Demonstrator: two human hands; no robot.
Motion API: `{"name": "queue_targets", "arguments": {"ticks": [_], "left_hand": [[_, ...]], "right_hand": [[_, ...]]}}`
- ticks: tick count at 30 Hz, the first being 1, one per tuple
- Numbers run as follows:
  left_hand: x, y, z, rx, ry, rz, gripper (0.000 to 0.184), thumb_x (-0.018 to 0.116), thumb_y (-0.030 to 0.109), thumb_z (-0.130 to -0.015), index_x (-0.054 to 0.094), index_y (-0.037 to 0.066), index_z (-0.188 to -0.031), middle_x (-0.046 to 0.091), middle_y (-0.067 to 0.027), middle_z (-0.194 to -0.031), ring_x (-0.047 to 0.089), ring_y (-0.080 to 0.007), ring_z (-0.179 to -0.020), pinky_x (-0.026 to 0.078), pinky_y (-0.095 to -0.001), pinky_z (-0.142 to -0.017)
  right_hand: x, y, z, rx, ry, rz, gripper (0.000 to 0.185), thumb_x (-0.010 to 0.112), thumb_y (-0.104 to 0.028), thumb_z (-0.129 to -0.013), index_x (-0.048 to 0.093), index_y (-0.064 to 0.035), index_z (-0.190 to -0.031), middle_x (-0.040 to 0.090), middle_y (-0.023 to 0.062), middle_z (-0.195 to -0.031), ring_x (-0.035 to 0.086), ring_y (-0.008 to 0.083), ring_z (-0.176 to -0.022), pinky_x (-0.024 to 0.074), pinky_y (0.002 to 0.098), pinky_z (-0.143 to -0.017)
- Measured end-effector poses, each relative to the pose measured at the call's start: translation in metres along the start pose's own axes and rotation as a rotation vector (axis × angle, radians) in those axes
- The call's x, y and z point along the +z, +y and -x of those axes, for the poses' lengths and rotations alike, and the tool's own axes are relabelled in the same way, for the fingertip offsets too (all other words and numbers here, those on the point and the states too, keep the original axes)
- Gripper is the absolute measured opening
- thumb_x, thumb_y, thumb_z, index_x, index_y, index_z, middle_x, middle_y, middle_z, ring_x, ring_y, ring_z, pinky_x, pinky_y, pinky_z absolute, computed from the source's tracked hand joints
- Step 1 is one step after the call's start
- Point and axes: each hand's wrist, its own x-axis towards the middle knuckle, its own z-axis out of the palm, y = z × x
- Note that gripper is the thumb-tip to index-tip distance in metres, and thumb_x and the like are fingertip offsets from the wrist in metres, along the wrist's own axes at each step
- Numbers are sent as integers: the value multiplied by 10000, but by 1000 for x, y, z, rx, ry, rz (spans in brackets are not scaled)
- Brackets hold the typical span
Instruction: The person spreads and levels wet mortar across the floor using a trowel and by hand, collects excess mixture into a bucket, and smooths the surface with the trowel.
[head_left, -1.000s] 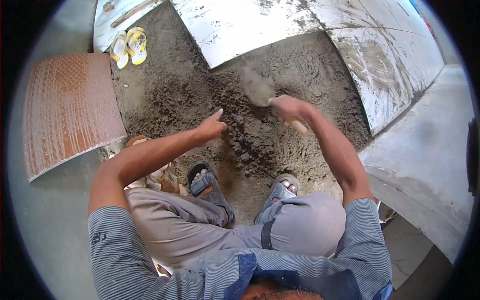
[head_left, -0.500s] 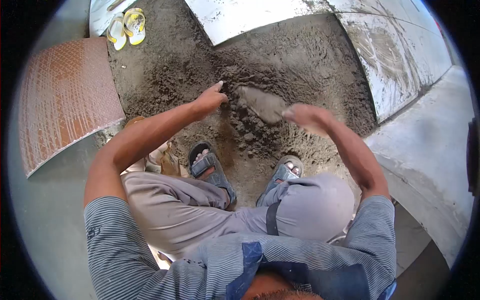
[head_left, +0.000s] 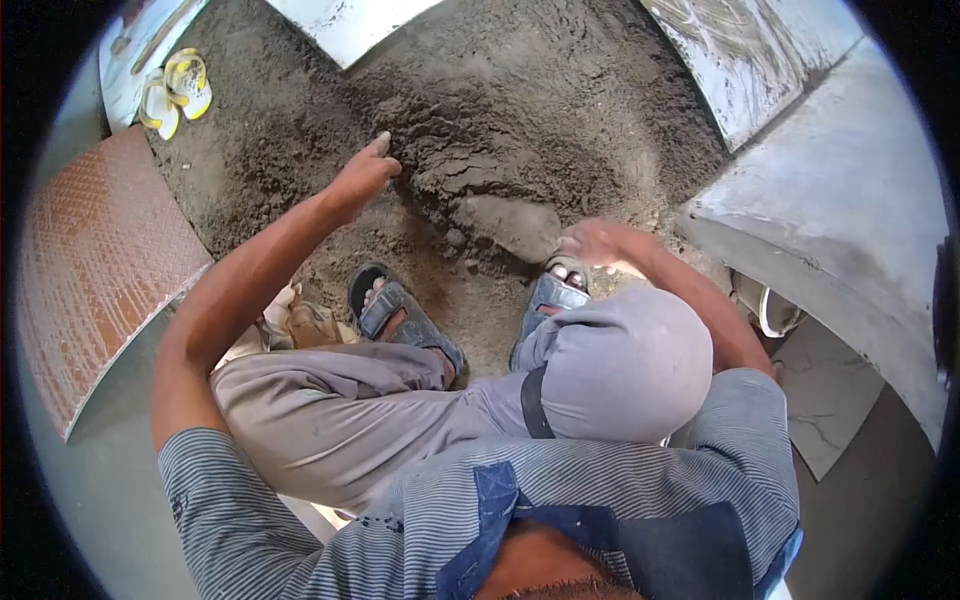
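My right hand (head_left: 592,242) is closed round the handle end of a trowel (head_left: 508,226), close above the toes of my right sandal. The trowel's blade is caked with grey-brown mortar and lies against the loose mortar bed (head_left: 470,140). Most of the handle is hidden by my fingers. Over the left part of the bed, my left hand (head_left: 368,175) has its index finger stretched out and the thumb apart from it. I see nothing held in it. Whether its fingertips touch the mortar I cannot tell.
A brown ridged tile (head_left: 110,240) lies at the left, with yellow and white slippers (head_left: 178,95) beyond it. Pale slabs border the bed, including a smeared one (head_left: 745,60) and a large grey one (head_left: 840,180) at the right. My sandals (head_left: 400,315) stand at the near edge.
The trowel has come nearer to my feet, and the mortar where it was now looks smoother. My left hand sits further left in view. The whole view has shifted.
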Motion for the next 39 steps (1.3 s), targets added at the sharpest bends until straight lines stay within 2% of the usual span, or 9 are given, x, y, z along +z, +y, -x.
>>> {"name": "queue_targets", "arguments": {"ticks": [5,9,13,15,20,28,33,36,39], "left_hand": [[9,13,1,12,-7,-6,685,478,107,-868,128,36,-1453,121,-154,-1513,195,-304,-1374,240,-428,-1088],[11,20,-5,65,16,-16,638,476,124,-888,175,33,-1444,186,-169,-1491,249,-318,-1350,263,-441,-1078],[5,60,11,138,-24,-179,589,494,204,-905,258,40,-1418,264,-165,-1457,324,-319,-1309,330,-445,-1035],[0,102,29,190,-67,-236,550,493,250,-914,321,27,-1387,357,-187,-1399,373,-318,-1279,349,-422,-1020],[6,194,138,562,-42,-876,505,529,293,-906,403,71,-1342,425,-183,-1366,423,-309,-1259,341,-403,-1039],[60,213,239,686,-357,-1047,647,704,242,-735,442,106,-1310,451,-146,-1349,460,-325,-1218,381,-391,-1002],[55,197,219,538,-229,-1258,690,694,251,-739,392,97,-1340,420,-134,-1363,431,-325,-1224,372,-418,-1004],[54,194,216,546,-229,-1255,680,679,253,-755,385,93,-1347,419,-132,-1366,431,-321,-1222,358,-408,-1016],[52,196,218,535,-277,-1219,669,667,252,-769,380,94,-1352,413,-127,-1374,433,-318,-1220,354,-405,-1016]], "right_hand": [[11,15,6,-201,210,270,362,390,-299,-881,573,9,-930,617,238,-795,621,356,-728,482,456,-687],[-16,13,47,-1,471,-203,383,416,-295,-866,544,38,-1005,607,240,-989,595,399,-893,466,464,-778],[-70,49,33,-116,1124,-188,449,429,-377,-903,516,47,-1024,577,259,-1057,562,409,-978,436,453,-849],[-126,88,4,-130,1107,-178,451,448,-385,-907,506,43,-1035,560,278,-1080,553,413,-1007,435,452,-862],[-210,83,-13,298,1375,-27,374,497,-312,-884,518,21,-1052,580,285,-1071,574,423,-996,461,476,-852],[-176,95,-22,190,1235,115,229,531,-193,-817,510,-23,-969,622,269,-915,601,439,-886,476,505,-768],[-88,79,5,225,1039,146,260,531,-216,-832,444,-29,-991,621,224,-885,599,427,-845,472,506,-742],[-65,58,13,194,1239,-75,259,506,-255,-858,439,-35,-979,609,227,-881,606,401,-876,476,497,-745],[-67,10,17,44,1040,-429,290,454,-282,-878,511,-3,-931,611,255,-890,604,413,-867,478,493,-749]]}}
